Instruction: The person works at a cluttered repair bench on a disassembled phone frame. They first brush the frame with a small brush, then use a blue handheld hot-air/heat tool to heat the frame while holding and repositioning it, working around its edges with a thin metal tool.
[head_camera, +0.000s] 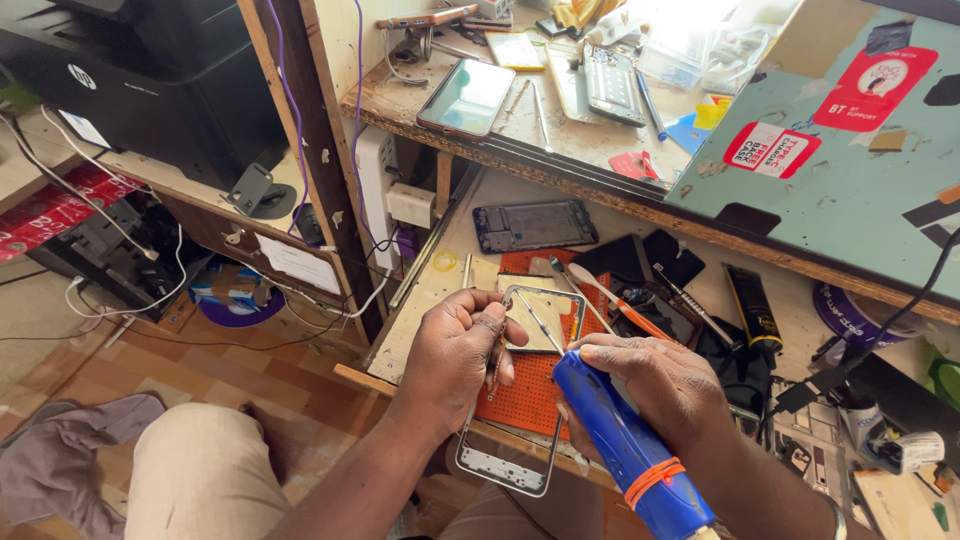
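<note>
The left hand (455, 350) is closed around one long side of a silver phone frame (520, 400), fingers curled over its edge, holding it tilted above an orange mat (525, 395). That frame is an open rectangle — its far end lies over the mat, its near end hangs past the front edge of the worktop (420, 320), above the person's lap. The right hand (650, 385) grips a blue handheld tool (625, 450) with an orange band wound near its rear; the tool's front end sits just beside the right side of the frame.

Beyond the frame, farther back on the worktop, lies a dark phone screen panel (533, 225). To the frame's right lie a white-tipped, orange-handled tool (615, 300) and a black tube (752, 305), amid other small parts. On the shelf above the frame rests a phone (467, 97) face up — beside it, a second opened phone (612, 85). Far left of the frame, a black printer (130, 80) stands over loose white cables.
</note>
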